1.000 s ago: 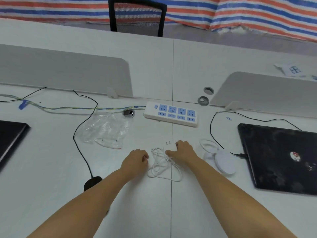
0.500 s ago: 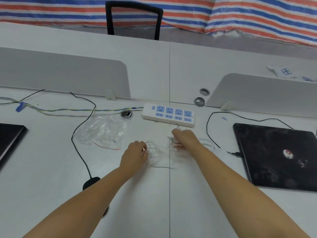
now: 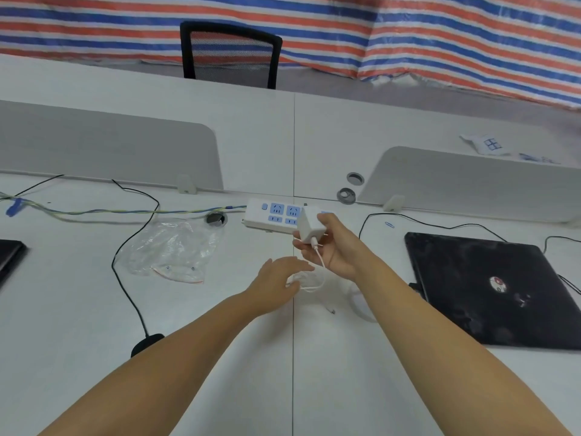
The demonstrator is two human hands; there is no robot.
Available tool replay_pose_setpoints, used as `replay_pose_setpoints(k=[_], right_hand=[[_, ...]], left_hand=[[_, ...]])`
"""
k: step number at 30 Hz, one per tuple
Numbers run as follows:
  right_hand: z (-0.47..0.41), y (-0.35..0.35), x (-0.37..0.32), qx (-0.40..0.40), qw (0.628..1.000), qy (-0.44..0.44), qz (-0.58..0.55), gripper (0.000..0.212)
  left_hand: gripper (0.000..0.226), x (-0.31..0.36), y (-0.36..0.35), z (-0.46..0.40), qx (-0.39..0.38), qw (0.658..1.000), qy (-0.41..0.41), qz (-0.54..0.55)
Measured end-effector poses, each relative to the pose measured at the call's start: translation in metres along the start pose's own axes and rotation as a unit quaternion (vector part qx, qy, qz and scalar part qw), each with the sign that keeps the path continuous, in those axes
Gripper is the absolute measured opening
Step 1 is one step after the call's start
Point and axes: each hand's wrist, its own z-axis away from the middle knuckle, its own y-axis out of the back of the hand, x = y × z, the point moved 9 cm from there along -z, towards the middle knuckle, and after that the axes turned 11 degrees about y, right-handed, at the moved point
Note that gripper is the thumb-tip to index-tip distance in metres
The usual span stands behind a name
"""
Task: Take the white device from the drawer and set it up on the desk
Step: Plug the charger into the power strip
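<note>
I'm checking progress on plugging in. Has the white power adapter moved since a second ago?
Yes. The white power adapter has been lifted off the desk in the right hand, up toward the power strip.

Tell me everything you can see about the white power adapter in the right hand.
The white power adapter is a small, smooth, boxy block that looks like plastic. The right hand holds it tilted above the desk, in front of the power strip. A thin white cable leaves its lower face and hangs toward the left hand, where it loops. Its prongs are not clearly visible.
</note>
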Motion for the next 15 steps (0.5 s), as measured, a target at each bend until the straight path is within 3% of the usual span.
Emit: replay_pose_setpoints(k=[4, 8, 10, 12, 15], right_hand=[[0.002, -0.007, -0.016, -0.031, 0.999, -0.006, -0.017, 0.04], [-0.002, -0.007, -0.054, -0.029, 0.996, 0.044, -0.072, 0.043], [-0.007, -0.006, -0.085, -0.038, 0.991, 0.085, -0.091, 0.044], [-0.011, -0.007, -0.119, -0.059, 0.984, 0.126, -0.107, 0.043], [-0.021, 0.0, -0.161, -0.063, 0.974, 0.179, -0.121, 0.042]], left_hand=[[0.041, 0.001, -0.021, -0.003, -0.073, 0.993, -0.003, -0.09], [0.016, -0.011, -0.031, 0.003, -0.084, 0.98, -0.036, -0.178], [0.014, -0.018, -0.017, 0.003, -0.035, 0.997, -0.014, -0.066], [0.013, -0.036, 0.002, 0.004, 0.008, 0.995, 0.072, 0.074], [0.012, -0.061, 0.014, 0.008, 0.02, 0.982, 0.151, 0.111]])
